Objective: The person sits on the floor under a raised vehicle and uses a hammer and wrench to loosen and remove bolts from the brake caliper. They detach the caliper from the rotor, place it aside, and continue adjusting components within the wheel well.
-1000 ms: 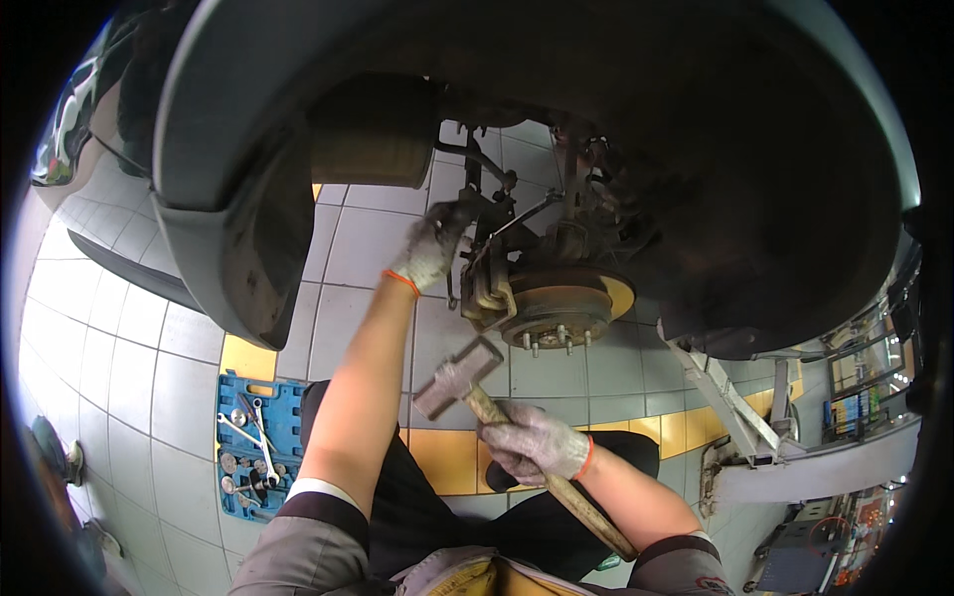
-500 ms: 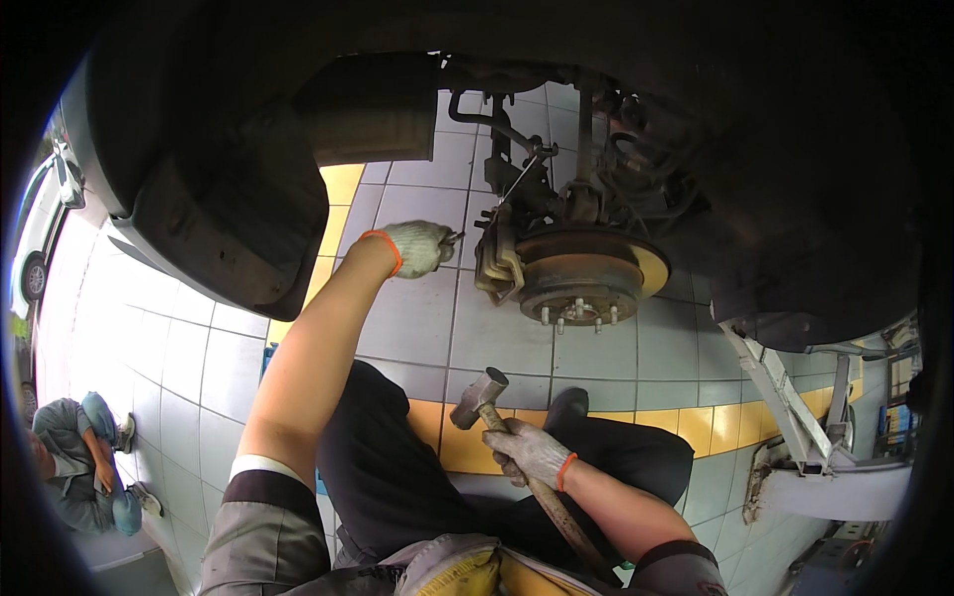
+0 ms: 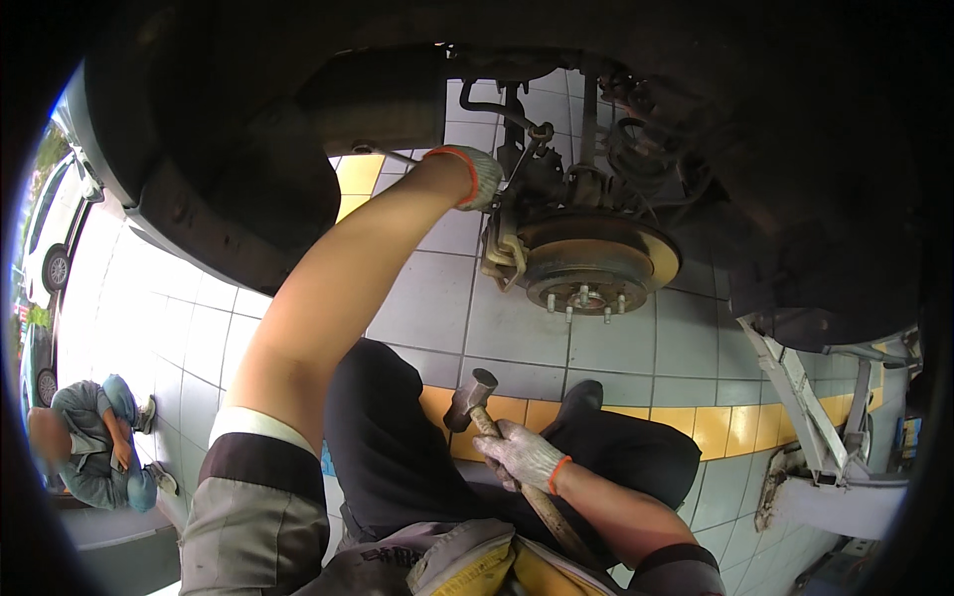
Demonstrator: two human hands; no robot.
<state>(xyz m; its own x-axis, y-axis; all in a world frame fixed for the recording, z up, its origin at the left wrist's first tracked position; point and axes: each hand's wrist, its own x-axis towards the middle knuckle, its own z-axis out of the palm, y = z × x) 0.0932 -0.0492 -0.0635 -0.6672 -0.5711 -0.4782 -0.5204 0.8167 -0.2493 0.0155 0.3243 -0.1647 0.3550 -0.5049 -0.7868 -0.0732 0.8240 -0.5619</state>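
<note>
So my gloved right hand is wrapped around the wooden-handled steel hammer just below its head-heavy end, while my gloved left hand reaches up beside the rusty round brake disc, grip I can't tell.

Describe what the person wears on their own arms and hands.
Both hands wear light grey knit work gloves with orange cuffs: the left hand and the right hand. Both forearms are bare. The left sleeve is short, grey, with a dark band and a white edge at its end. Only a small dark and grey piece of the right sleeve shows.
</note>
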